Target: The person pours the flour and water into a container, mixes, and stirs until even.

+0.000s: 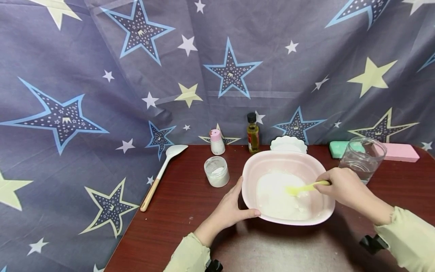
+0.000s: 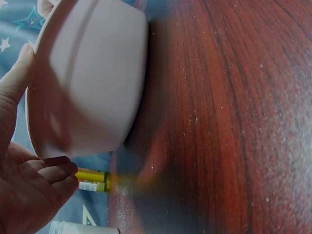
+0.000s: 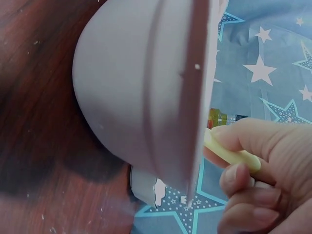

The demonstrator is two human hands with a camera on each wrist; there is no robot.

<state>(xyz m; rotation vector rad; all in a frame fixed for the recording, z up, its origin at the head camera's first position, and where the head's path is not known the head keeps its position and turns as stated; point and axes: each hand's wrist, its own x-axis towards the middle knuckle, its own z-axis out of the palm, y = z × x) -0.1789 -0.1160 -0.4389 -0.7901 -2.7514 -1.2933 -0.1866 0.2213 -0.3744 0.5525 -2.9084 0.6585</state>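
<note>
Though illegible, bottle label [image 1: 250, 141] behind bowl [image 1: 249, 183]

Bowl [image 1: 249, 181] on the table [image 1: 163, 234], things behind and to both sides
A spatula [image 1: 307, 187] reaches into it from the right; behind the bowl, at the back edge, sits a dish [image 1: 289, 144]; leftward, a bottle [image 1: 253, 139], then a shaker [image 1: 217, 145] with a jar [image 1: 218, 178] before it. A ladle [image 1: 160, 177] lies along the left edge. Right of the bowl, a glass [image 1: 361, 160] stands before two blocks [image 1: 402, 152] near the back right corner.
</note>
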